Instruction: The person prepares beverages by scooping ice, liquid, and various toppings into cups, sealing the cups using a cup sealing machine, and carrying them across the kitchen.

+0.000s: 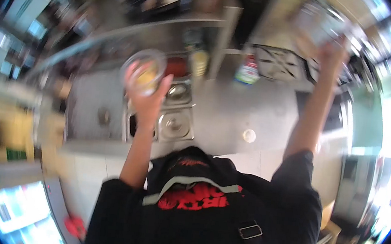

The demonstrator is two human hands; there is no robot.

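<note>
My left hand [144, 100] is closed around a clear plastic cup [132, 65] with something yellow in the bottom, held above the steel counter [225, 106]. Below that hand sit metal pans with lids [174, 124] set into the counter. Stretched far to the upper right, my right hand [333, 53] is smeared by motion. Close to it is a shiny, see-through container or stack [322, 23], too blurred to name. Whether the fingers grip it cannot be made out.
A stove grate [278, 64] lies at the back right, beside a red, white and green package [247, 72]. A bottle with yellow contents [198, 60] stands by the shelf post. One small pale round item [249, 136] rests near the front edge. A lit fridge [19, 208] is lower left.
</note>
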